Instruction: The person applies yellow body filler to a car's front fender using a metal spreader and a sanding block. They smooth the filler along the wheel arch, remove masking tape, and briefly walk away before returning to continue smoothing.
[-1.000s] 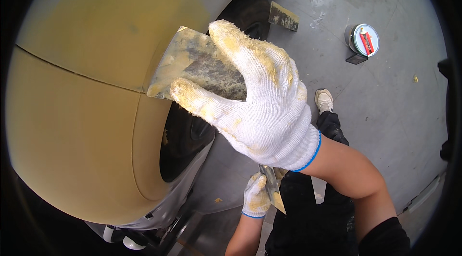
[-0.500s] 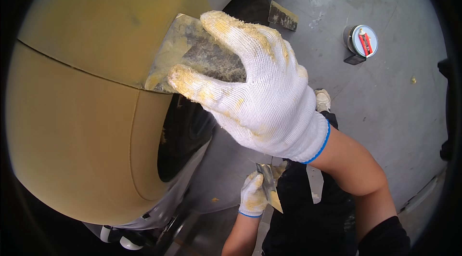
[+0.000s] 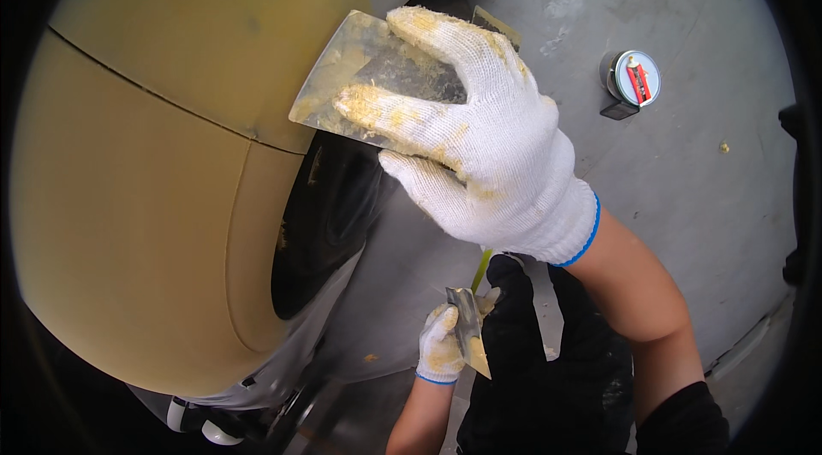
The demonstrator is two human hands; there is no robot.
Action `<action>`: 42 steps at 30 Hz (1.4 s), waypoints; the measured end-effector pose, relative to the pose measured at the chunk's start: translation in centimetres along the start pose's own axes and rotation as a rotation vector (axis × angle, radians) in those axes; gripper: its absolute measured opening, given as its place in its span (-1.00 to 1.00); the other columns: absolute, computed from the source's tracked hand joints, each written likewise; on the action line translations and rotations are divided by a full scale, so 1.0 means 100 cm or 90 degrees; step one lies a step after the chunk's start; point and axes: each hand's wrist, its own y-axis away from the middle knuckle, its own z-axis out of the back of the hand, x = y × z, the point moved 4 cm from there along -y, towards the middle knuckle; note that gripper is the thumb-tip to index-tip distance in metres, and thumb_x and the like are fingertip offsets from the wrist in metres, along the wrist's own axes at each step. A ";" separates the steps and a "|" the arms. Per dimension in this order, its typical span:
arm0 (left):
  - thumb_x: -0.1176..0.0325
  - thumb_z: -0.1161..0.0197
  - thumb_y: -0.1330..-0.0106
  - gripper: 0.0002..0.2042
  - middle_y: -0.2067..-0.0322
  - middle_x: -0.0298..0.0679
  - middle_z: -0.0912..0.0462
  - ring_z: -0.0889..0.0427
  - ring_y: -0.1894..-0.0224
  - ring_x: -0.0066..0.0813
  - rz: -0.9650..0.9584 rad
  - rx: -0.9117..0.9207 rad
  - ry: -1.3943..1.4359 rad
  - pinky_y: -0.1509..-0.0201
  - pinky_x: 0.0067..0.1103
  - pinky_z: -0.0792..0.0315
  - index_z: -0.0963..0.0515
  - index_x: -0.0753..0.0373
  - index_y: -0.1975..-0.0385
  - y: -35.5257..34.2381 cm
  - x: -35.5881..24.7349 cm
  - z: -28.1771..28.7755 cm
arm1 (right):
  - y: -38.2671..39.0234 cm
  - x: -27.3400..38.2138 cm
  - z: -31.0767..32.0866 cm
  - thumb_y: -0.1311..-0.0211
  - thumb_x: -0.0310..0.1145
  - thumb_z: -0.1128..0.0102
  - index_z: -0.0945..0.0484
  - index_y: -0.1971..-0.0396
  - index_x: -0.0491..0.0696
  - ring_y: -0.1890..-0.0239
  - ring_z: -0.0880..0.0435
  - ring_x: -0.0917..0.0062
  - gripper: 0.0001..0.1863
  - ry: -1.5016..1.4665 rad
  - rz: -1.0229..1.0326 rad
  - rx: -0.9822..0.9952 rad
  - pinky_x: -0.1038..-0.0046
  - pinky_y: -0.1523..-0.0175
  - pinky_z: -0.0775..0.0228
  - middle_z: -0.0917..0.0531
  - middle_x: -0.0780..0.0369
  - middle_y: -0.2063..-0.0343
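Note:
My right hand, in a white knit glove smeared with yellow putty, grips a flat putty spreader between its fingers. The spreader's wide, putty-stained edge lies over the rim of a tan and yellowish car body panel; whether it touches cannot be told. A dark seam crosses the panel to the left of it. Lower down, near my dark trousers, my left hand, gloved likewise, is closed on a second spreader with yellow putty at its lower end.
A dark wheel shows beyond the panel's edge. On the grey floor at right stands a round tin with a red tube on its lid. Another putty-marked plate is partly hidden behind my right hand.
My right hand has moved right and slightly up with its spreader, away from the panel seam. The left hand still holds its spreader low down. The whole view has shifted slightly.

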 end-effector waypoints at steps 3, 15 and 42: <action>0.10 -0.37 -0.33 -0.66 0.36 -0.22 -0.53 -0.61 0.04 -0.05 -0.008 0.010 0.018 -0.54 0.04 -0.10 -0.61 0.31 0.41 0.002 0.003 0.001 | -0.005 -0.002 0.003 0.07 -0.36 -0.50 -0.78 0.04 0.19 -0.04 -0.61 0.10 -0.53 -0.026 0.015 -0.049 0.19 -0.07 -0.54 -0.57 0.03 -0.14; 0.12 -0.24 -0.47 -0.64 0.37 -0.10 -0.55 -0.59 0.08 -0.05 -0.098 0.010 0.230 -0.49 -0.01 -0.23 -0.58 0.33 0.43 0.029 0.024 0.044 | 0.182 0.001 0.037 -0.02 -0.39 -0.50 -0.58 -0.22 -0.09 -0.26 -0.53 0.08 -0.34 0.052 -0.349 0.204 0.16 -0.36 -0.33 -0.52 0.01 -0.23; 0.05 0.09 -0.63 -0.43 -0.39 0.17 -0.31 -0.25 -0.48 0.10 -0.295 -0.081 0.722 -0.63 -0.13 -0.04 -0.21 0.35 -0.45 0.178 0.139 0.646 | 0.642 0.273 -0.187 -0.42 -0.32 -0.30 -0.41 -0.37 -0.07 0.04 -0.69 0.54 -0.43 -0.436 -1.175 0.311 0.46 -0.06 -0.64 -0.62 0.27 -0.10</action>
